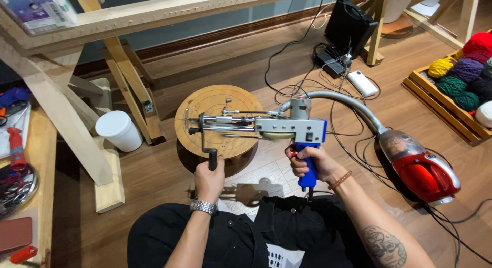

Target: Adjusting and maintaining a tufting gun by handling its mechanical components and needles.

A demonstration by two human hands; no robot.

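**Both hands on a tufting gun above a wooden floor**

The person's face and upper body are out of view; only the forearms, black clothing and lap show at the bottom edge. The right hand (310,163) is closed tight around the blue grip of the tufting gun (266,125), fingers hiding most of that grip. The left hand (209,178) is wrapped shut around the gun's black front handle, and a metal watch (203,207) sits on that wrist. The gun is held level in front of the person's lap, its needle end pointing left, over a round wooden disc (220,106) on the floor. What the gun's fine front parts are is hard to make out.

A red handheld vacuum (423,170) lies on the floor to the right, its grey hose curving up behind the gun. Black cables tangle across the wooden floor toward a black case (351,24). A wooden crate of yarn balls (461,76) is cut off at the right edge. A white cup (119,130) stands near the legs of a wooden frame (118,19). At the left, a surface (41,150) carries tools, only partly visible.
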